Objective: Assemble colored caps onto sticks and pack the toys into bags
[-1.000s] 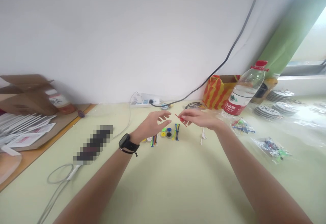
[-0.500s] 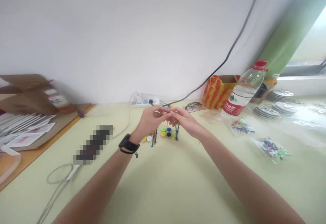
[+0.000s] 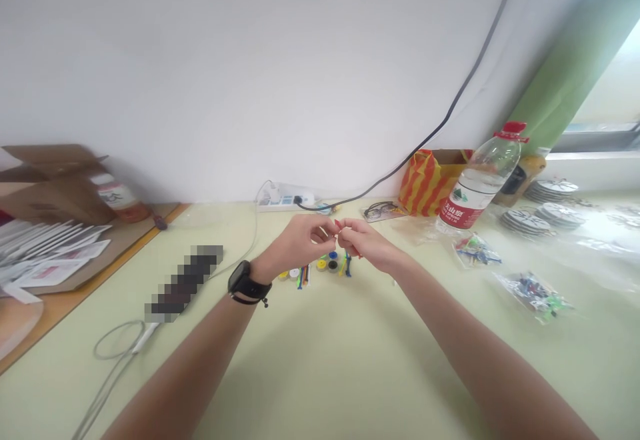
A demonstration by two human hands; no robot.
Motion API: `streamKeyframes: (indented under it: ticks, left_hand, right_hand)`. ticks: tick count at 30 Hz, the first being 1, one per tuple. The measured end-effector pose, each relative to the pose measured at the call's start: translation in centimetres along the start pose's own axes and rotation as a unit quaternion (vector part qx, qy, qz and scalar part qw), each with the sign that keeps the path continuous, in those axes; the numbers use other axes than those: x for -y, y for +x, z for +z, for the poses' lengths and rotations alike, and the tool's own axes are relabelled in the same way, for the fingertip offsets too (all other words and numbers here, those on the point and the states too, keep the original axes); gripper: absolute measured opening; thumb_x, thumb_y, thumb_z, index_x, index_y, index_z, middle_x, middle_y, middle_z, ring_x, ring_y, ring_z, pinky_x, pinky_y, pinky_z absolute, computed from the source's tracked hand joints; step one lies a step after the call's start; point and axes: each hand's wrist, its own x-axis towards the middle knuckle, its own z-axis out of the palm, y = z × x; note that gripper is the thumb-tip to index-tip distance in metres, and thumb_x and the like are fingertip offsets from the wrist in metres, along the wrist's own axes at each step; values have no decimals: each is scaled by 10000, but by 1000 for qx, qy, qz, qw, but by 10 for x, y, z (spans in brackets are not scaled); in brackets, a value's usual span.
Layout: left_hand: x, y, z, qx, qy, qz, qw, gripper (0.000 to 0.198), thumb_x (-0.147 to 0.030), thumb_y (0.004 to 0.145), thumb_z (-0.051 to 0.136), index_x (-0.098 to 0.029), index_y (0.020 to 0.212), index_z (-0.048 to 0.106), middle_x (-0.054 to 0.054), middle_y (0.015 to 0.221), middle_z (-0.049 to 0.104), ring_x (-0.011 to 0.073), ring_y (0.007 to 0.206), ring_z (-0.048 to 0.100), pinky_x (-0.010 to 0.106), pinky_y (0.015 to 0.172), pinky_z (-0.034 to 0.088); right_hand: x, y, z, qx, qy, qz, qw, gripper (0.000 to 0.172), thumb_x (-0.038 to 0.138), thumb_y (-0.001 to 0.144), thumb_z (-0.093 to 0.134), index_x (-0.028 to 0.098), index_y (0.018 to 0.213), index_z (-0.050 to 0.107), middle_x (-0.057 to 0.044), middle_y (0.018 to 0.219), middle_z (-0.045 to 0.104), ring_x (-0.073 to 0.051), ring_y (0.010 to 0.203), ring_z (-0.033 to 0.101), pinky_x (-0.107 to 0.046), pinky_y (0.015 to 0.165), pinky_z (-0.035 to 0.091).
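Note:
My right hand (image 3: 364, 240) is closed on a small red plastic piece (image 3: 338, 225); red shows at its fingertips and again below its fingers. The piece's full shape is hidden. Facing it, my left hand (image 3: 306, 240), with a black watch (image 3: 249, 285) on the wrist, has its thumb and curled fingers apart, the fingertips close to the red piece. Whether they touch it I cannot tell. Just below both hands lie small yellow wheels (image 3: 321, 265), a black wheel (image 3: 333, 266), a white wheel (image 3: 294, 274) and thin coloured plastic sticks (image 3: 304, 276), partly covered by the hands.
A power strip (image 3: 285, 203) lies by the wall. To the right are a large water bottle (image 3: 473, 183), a striped bag (image 3: 429, 183), bagged small parts (image 3: 533, 295) and stacked discs (image 3: 525, 222). On the left are a cable (image 3: 117, 360), paper packets (image 3: 60, 253) and a cardboard box (image 3: 55, 193).
My fingertips, pressed together before, have come apart at the left thumb. The red piece now shows between the hands, and my right fingers are curled tighter.

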Motion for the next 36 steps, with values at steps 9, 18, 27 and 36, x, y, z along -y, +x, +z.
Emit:
streamKeyframes:
  ticks: [9,18,27,36]
  left_hand:
    - [6,-7,24,177,72,12,981,108,-248,762,699,-226,841,768,26,825,759,197,763,706,289,680,537]
    - [17,-11,20,246,148,-46,957,35,-264,671,751,-249,678,782,35,798,753,253,791,703,304,575,467]
    - [40,-8,1,178,175,-55,967,495,-536,668,845,-289,1088,759,56,1164,693,294,1046,665,322,780,518]
    - [64,-11,-6,202,194,-87,956,564,-580,773,755,-283,1250,711,79,1262,689,301,1167,645,326,923,498]
  right_hand:
    - [-19,1,-35,4,-312,148,939,296,195,853,616,165,1147,591,-37,758,692,-185,674,643,-264,608,456]
    - [5,-21,-95,108,-469,113,869,291,170,695,708,263,966,760,-38,1046,717,-237,921,671,-269,660,471]
    - [-9,-23,-110,143,-473,175,852,217,223,565,794,255,780,790,-7,871,700,-215,774,632,-270,595,410]
    - [0,-23,-106,103,-450,192,866,138,244,683,757,214,792,677,-38,834,714,-208,752,661,-275,575,429]
